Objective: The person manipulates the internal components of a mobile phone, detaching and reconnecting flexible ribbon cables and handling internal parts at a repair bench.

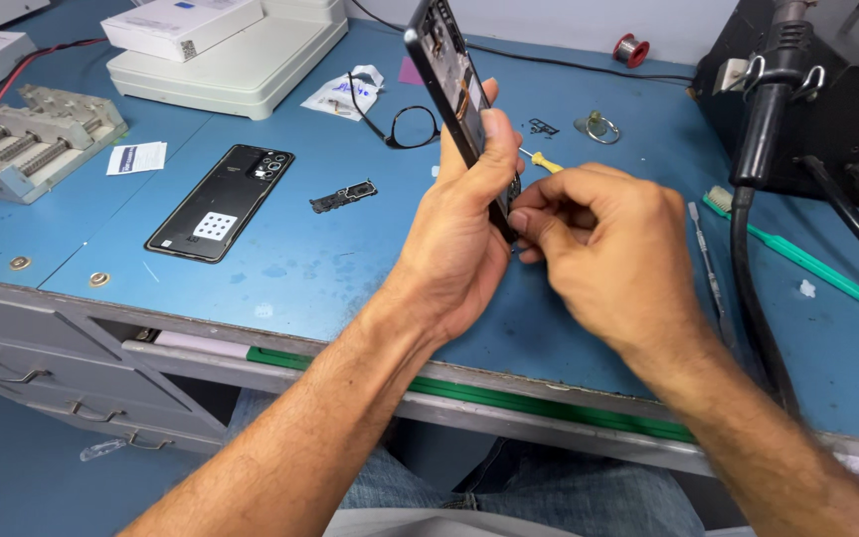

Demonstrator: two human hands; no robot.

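My left hand [464, 234] grips an opened black phone body [446, 75], held on edge and tilted up above the blue bench. My right hand [603, 244] is closed at the phone's lower end, its fingertips pinched against the frame; what they pinch is hidden. The phone's black back cover [221, 202] lies flat on the bench to the left. A small black inner part [343, 196] rests between the cover and my hands. A thin screwdriver with a yellow handle [546, 161] lies just behind my hands.
Black-rimmed glasses [412, 127], a torn white packet [345, 92], a metal ring [601, 127] and a red wire spool [631, 50] lie at the back. A green-handled brush [807, 261] and a metal spudger [708, 261] lie right, beside a black hot-air station [827, 109]. A metal vise [27, 139] stands left.
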